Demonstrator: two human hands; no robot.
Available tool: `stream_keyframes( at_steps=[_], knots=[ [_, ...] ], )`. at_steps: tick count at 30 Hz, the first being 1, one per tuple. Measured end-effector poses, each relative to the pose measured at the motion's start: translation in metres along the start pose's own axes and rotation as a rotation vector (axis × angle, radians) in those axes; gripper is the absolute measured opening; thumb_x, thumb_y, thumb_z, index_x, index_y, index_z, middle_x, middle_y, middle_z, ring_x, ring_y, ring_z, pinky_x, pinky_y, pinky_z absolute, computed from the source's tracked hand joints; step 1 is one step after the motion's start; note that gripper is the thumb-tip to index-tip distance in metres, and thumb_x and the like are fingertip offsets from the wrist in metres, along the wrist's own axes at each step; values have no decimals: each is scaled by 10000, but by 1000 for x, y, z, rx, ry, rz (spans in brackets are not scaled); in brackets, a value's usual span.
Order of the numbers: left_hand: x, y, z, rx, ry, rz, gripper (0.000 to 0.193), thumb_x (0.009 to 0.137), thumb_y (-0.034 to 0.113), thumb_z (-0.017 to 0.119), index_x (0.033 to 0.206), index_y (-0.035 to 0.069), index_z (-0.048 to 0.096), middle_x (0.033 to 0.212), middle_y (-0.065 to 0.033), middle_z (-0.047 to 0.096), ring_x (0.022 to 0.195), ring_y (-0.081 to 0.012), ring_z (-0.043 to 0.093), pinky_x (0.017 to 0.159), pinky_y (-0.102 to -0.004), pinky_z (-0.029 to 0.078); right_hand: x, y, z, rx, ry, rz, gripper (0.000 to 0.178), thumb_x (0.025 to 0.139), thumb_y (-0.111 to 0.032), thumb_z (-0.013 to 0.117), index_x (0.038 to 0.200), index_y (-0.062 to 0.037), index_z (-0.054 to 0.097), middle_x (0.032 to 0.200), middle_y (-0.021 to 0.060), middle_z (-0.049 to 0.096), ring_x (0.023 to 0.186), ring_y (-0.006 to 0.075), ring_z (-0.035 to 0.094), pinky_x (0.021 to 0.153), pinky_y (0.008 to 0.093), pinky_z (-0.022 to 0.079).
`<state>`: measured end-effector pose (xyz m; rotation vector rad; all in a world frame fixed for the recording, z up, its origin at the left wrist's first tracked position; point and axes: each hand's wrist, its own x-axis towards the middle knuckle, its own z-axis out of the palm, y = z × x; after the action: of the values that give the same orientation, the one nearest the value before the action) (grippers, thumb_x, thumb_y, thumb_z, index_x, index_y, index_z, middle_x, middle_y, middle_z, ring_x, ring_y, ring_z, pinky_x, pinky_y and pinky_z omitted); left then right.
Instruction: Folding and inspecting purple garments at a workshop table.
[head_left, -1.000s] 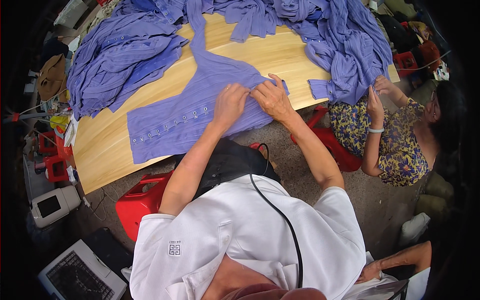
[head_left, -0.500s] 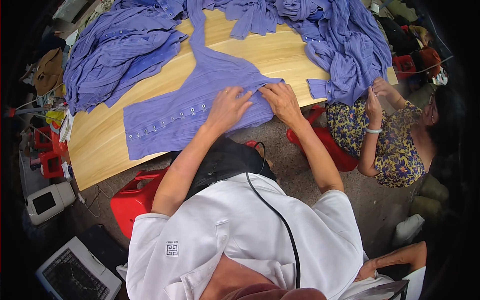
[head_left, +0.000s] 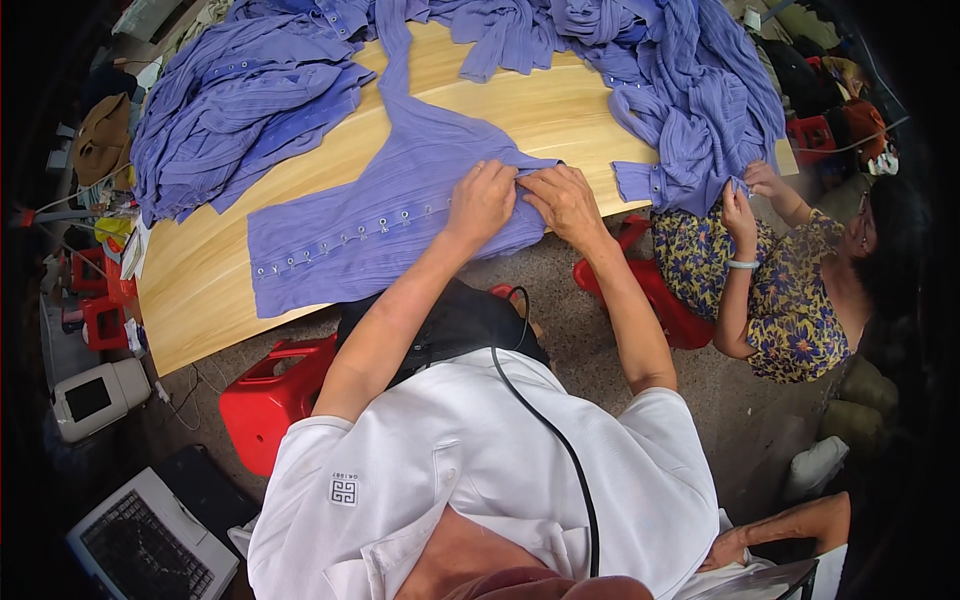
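Note:
A purple ribbed knit top point(head_left: 350, 215) lies stretched along the near edge of the wooden table, one sleeve running away from me. A row of metal hook fasteners point(head_left: 383, 222) goes down its front. At the top's right end my left hand point(head_left: 482, 200) pinches the fabric with its fingertips. Close beside it, my right hand point(head_left: 562, 203) is closed on the same edge, thumb and fingers together. The two sets of fingertips nearly meet. Whatever small part lies between them is hidden.
Heaped purple garments point(head_left: 240, 110) cover the table's point(head_left: 190, 310) far left, and another heap point(head_left: 690, 90) its far right. At right, a person in a floral dress point(head_left: 790, 300) handles a purple garment. A red stool point(head_left: 275, 410) stands below the table's near edge.
My left hand has moved right and slightly away from me, up to my right hand, and its fingers have closed on the fabric. My right hand has stayed nearly in place.

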<state>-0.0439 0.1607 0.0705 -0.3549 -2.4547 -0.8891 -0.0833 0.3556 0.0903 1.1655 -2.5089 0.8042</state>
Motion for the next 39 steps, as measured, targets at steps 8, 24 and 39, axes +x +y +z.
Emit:
stream_keyframes(
  at_steps=[8,24,39],
  knots=[
    [1,-5,3,-120,35,-94,81,923,32,722,1001,36,742,967,-139,703,925,-369,686,829,-472,549,11,8,6,-152,-10,-182,172,881,-111,704,1038,-72,762,937,53,673,959,243,660,962,431,500],
    [2,-7,1,-208,13,-102,66,935,61,727,996,41,740,964,-129,689,932,-372,662,813,-483,532,14,7,6,-306,-13,-245,165,897,-99,630,1044,-78,701,907,59,613,944,249,645,1103,522,442],
    [-2,-12,6,-225,-43,-88,87,979,82,655,982,32,727,938,-164,651,948,-399,643,817,-503,516,10,28,16,-285,65,-312,125,859,-110,666,983,-100,652,867,61,593,895,254,641,1076,540,468]
  ],
)
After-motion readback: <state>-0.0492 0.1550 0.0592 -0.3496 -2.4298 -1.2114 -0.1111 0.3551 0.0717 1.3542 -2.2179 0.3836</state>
